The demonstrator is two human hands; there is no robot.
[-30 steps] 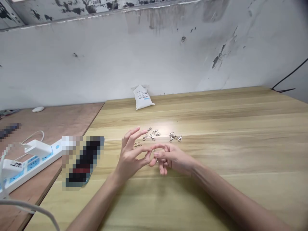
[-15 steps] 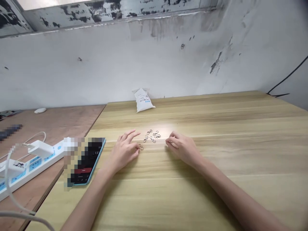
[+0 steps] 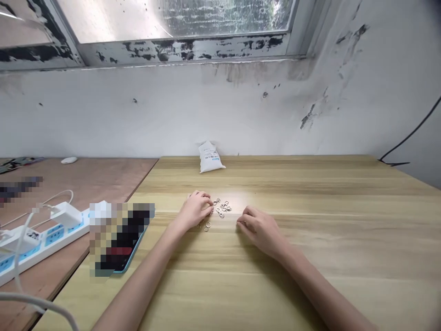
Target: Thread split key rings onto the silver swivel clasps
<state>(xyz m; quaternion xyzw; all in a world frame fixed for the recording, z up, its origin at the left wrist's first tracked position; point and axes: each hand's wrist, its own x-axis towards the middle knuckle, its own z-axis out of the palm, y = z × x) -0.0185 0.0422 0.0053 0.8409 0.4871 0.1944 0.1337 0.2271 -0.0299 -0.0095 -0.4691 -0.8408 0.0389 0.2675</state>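
My left hand [image 3: 196, 210] is at the left edge of a small cluster of silver lobster clasps [image 3: 220, 213]. Its fingers are curled closed over one clasp [image 3: 212, 213], mostly covered by the fingertips. Just below that hand, small metal rings [image 3: 207, 227] lie on the wooden table. To the right of the cluster, my right hand [image 3: 257, 227] rests low over the tabletop, thumb and fingers pinched together. Whatever sits in that pinch is too small and hidden to name.
A white printed packet [image 3: 210, 158] lies at the back near the wall. On the left are a phone [image 3: 129, 243] with a blue edge and a white power strip [image 3: 55, 236] with plugged-in chargers. A grey cable [image 3: 44, 303] curves across the lower left.
My left hand has moved from the rings up and right to the clasps, its spread fingers curling in. The rings now lie uncovered. My right hand stays pinched. The view has tilted upward.
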